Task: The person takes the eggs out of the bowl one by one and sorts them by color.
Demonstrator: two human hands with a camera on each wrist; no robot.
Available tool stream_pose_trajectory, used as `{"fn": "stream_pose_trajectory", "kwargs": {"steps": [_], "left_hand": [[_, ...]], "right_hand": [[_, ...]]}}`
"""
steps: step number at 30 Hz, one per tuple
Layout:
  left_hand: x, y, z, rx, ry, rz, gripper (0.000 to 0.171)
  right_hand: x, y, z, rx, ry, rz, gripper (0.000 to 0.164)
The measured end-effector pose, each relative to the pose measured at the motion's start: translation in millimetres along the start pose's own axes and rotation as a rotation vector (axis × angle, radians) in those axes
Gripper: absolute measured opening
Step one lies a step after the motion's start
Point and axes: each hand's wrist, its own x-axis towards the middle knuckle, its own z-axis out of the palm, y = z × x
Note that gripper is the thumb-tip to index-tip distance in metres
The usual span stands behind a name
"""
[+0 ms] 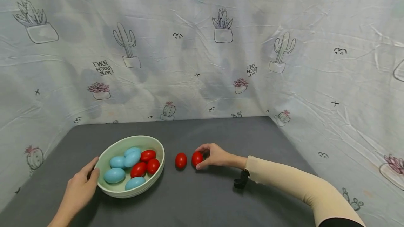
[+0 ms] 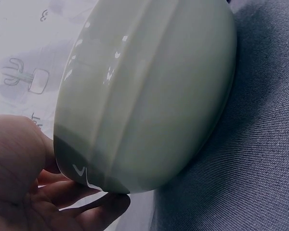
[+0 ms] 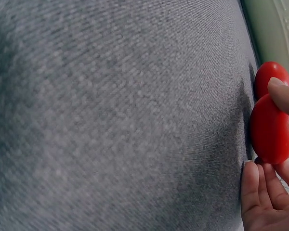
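Observation:
A pale green bowl [image 1: 142,142] sits at the left of the grey table, holding several blue eggs [image 1: 114,175] and three red eggs [image 1: 139,169]. My left hand [image 1: 79,186] grips the bowl's left side, thumb at the rim and fingers against the outer wall [image 2: 149,96]. Right of the bowl, my right hand [image 1: 214,156] pinches a red egg [image 1: 197,158] between thumb and fingers, low over the table. Another red egg [image 1: 181,160] lies between that one and the bowl. From the right wrist, the held egg [image 3: 273,130] partly hides the other egg [image 3: 269,74].
The dark grey table [image 1: 240,199] spreads around the bowl. A white curtain [image 1: 195,55] printed with cacti and potted plants hangs behind and along both sides. A black strap [image 1: 241,179] dangles below my right sleeve [image 1: 284,174].

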Motion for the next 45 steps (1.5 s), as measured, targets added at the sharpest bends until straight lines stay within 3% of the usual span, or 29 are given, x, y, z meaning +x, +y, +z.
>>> {"fn": "stream_pose_trajectory", "kwargs": {"steps": [12, 21, 24, 31, 38, 42, 45], "left_hand": [[3.9, -1.9, -2.0, 0.008, 0.011, 0.003, 0.054], [10.2, -1.2, -1.3, -0.001, 0.013, 0.031, 0.053], [10.5, -1.6, -0.4, 0.002, 0.02, 0.034, 0.052], [15.2, -3.8, 1.0, 0.0, 0.036, 0.048, 0.052], [18.6, -7.1, 2.6, -0.005, 0.03, 0.043, 0.052], [19.9, -8.2, 1.8, -0.006, 0.021, 0.031, 0.053], [20.6, -9.4, 1.0, -0.002, 0.021, 0.03, 0.053]], "right_hand": [[5, -6, -8, 0.047, -0.039, 0.024, 0.064], [20, -50, -23, 0.093, 0.187, -0.103, 0.051], [29, -71, -17, 0.118, 0.206, -0.156, 0.048], [56, -110, 8, 0.31, 0.034, -0.263, 0.042], [92, -114, 36, 0.585, -0.229, -0.239, 0.037], [106, -118, 52, 0.627, -0.344, -0.193, 0.039], [115, -122, 62, 0.588, -0.393, -0.18, 0.04]]}}
